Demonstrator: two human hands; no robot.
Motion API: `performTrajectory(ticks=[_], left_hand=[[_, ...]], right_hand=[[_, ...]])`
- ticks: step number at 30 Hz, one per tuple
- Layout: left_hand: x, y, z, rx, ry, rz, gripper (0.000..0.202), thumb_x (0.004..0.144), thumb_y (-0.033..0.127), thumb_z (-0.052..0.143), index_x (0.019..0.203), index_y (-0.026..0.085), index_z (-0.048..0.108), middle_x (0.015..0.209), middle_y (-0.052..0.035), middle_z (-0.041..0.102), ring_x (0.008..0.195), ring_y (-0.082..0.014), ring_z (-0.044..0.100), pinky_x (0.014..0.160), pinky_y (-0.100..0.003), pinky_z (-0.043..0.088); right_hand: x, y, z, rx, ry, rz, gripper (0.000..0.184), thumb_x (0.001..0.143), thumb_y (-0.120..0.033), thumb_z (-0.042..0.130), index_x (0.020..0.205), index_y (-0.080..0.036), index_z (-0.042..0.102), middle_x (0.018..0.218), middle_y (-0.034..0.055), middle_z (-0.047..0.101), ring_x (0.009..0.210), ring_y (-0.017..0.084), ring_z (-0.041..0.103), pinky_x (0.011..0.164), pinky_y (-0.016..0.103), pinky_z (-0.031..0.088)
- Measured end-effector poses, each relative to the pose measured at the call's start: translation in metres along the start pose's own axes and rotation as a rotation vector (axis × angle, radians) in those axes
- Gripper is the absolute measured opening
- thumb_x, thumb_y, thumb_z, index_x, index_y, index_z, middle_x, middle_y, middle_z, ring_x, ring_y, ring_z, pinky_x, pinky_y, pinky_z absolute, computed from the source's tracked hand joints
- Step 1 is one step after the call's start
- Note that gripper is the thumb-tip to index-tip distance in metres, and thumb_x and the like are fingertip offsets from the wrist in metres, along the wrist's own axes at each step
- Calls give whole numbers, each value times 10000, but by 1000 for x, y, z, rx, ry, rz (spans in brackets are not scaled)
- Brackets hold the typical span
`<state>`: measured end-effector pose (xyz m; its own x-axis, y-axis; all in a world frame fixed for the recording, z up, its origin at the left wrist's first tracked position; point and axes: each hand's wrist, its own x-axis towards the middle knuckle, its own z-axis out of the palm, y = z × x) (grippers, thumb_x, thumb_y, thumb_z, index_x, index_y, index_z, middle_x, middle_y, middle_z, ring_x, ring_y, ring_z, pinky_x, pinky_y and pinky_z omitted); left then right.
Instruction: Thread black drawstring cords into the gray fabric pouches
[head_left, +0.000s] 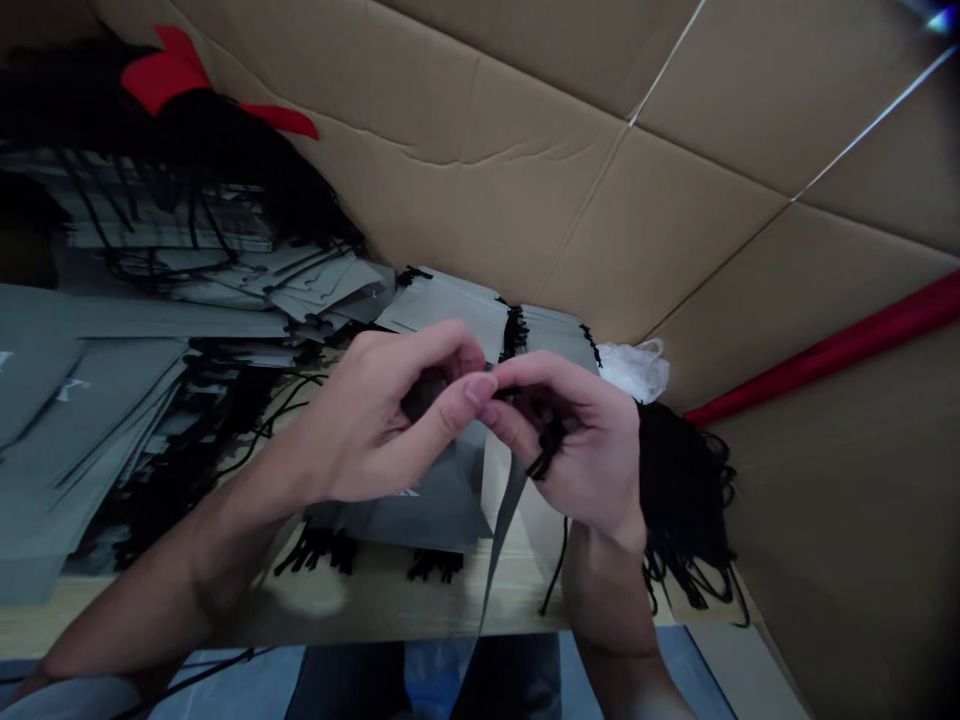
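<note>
My left hand (382, 425) and my right hand (592, 445) meet at the fingertips above the table, both closed in a pinch. From between them hangs a thin grey flat bag (504, 520), seen nearly edge-on. A black cord (550, 447) loops through the fingers of my right hand, and a loose end dangles below it. The exact spot where the fingers pinch is partly hidden. Under my hands lies a pile of grey bags (420, 518) with black cord ends sticking out at its front edge.
Stacks of grey bags (142, 400) with black cords fill the left side. A red strip (169, 75) lies on black cords at the back left. A bundle of black cords (682, 490) and a clear plastic bag (636, 370) are at right. Cardboard walls (510, 130) enclose the table.
</note>
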<state>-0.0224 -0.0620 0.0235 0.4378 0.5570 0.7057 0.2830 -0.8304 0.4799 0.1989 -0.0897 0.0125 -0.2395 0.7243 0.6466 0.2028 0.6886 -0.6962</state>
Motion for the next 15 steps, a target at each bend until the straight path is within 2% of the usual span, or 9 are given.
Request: performTrajectory(ticks=[3, 6, 9, 12, 15], left_hand=[[0, -4, -10, -4, -134, 32, 241, 1202, 381, 645, 1075, 191, 722, 771, 58, 690, 590, -81, 565, 546, -218, 422], [-2, -7, -15, 37, -184, 88, 282, 1229, 351, 632, 1026, 187, 741, 758, 52, 697, 614, -89, 594, 586, -234, 428], [-5, -8, -16, 91, -222, 113, 288, 1240, 301, 586, 1031, 179, 743, 813, 26, 736, 675, -113, 645, 631, -268, 445], [-6, -7, -17, 135, -230, 118, 242, 1217, 262, 596, 1051, 176, 750, 783, 34, 681, 652, -122, 603, 614, -299, 411], [-5, -6, -17, 132, -226, 144, 258, 1200, 215, 589, 988, 174, 729, 751, 37, 599, 631, -123, 529, 605, -310, 390]], right_hand=[[1, 1, -6, -37, -4, 11, 185, 1026, -189, 951, 1170, -284, 884, 1040, -20, 876, 720, 122, 673, 652, 289, 551], [2, 3, -7, -58, 34, -30, 221, 971, -128, 999, 1111, -265, 896, 951, -40, 879, 704, 109, 715, 631, 264, 540], [4, 3, -8, -107, 40, -105, 130, 1029, -135, 947, 1100, -240, 918, 928, -22, 890, 760, 118, 777, 680, 257, 572], [4, 3, -9, -151, 48, -158, 97, 1060, -139, 911, 1088, -232, 916, 933, -10, 889, 782, 123, 782, 699, 261, 578], [4, 2, -11, -129, 61, -132, 116, 1053, -140, 913, 1054, -250, 877, 933, -30, 866, 761, 114, 756, 685, 260, 564]])
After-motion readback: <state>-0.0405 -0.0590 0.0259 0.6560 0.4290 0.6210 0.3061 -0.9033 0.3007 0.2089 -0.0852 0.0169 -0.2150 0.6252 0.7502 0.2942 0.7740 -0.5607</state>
